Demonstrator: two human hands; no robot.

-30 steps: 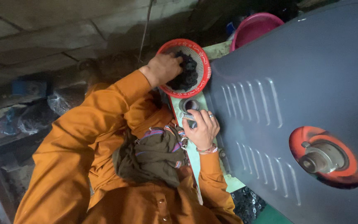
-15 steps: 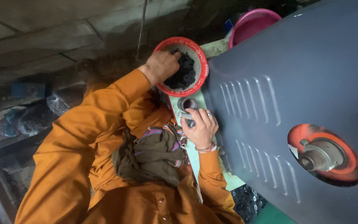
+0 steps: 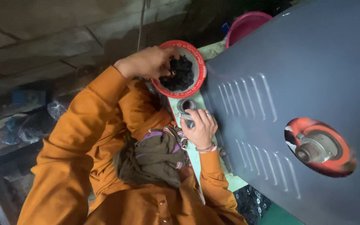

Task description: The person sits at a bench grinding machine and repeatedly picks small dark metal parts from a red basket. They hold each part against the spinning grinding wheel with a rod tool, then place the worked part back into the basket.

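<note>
The left hand [image 3: 146, 62] reaches into a red basket [image 3: 198, 62], fingers pinched on dark pieces [image 3: 182, 75] heaped inside. Just below the basket, the right hand [image 3: 201, 129] rests with fingers curled around a round metal opening [image 3: 187, 105] on a pale green machine surface [image 3: 196, 160]; whether it grips anything cannot be told. A grey louvred panel [image 3: 296, 75] stands beside the right hand, and a pink tub [image 3: 246, 23] sits beyond the basket.

A basket [image 3: 198, 66] of dark pieces [image 3: 181, 75] is set beside a machine housing [image 3: 296, 75]; a round opening [image 3: 188, 105] lies just below it.
</note>
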